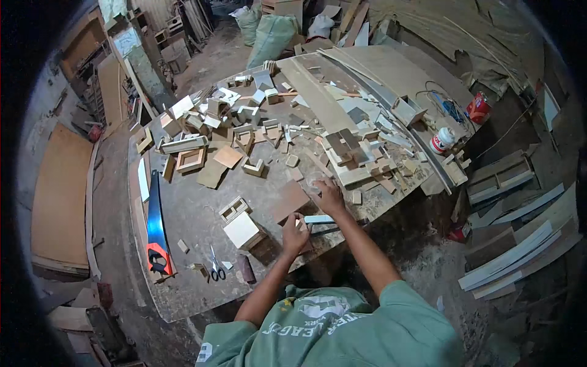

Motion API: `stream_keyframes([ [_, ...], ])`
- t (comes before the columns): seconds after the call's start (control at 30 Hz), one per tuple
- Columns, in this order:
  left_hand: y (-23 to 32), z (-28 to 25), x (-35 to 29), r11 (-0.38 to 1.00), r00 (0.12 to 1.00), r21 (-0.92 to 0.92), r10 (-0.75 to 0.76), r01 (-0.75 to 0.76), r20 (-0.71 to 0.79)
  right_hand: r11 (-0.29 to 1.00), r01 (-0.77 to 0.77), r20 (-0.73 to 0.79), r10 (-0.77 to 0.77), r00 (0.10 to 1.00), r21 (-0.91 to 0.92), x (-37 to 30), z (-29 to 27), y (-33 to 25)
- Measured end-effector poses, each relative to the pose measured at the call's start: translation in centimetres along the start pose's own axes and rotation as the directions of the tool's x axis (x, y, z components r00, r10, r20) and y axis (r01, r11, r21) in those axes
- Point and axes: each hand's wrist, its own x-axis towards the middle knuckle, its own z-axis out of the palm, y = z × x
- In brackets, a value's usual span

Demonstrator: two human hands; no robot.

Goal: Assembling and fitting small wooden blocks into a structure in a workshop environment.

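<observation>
Green shirt (342,333) is leaning in; the left hand (295,237) is holding a pale piece (298,224) by the brown board's (289,200) near edge. Whether the right hand (329,198) is gripping, I can't tell. Keeping steady should be helping.

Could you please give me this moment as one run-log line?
left hand: near brown board, grip unclear | right hand: near same board, grip unclear | table: white-topped wooden piece, scissors, blue-bladed saw
</observation>
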Motion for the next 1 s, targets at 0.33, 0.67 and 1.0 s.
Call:
stream_keyframes([
  [0.33,-1.4,1.2,8.8,0.919,0.923,0.088,0.385,-0.385,0.013,0.981,0.191,0.060,-0.188,0.980,-0.037,-1.1,-0.7,0.3],
  [0.67,-3.3,2.7,10.0,0.896,0.901,0.120,0.412,-0.428,0.133,0.997,0.010,0.213,-0.026,0.977,0.075,-0.4,-1.0,1.2],
  [1.0,-3.8,2.4,10.2,0.888,0.890,0.081,0.444,-0.453,0.108,0.997,-0.049,0.147,0.057,0.987,-0.057,-0.2,-1.1,-0.2],
])
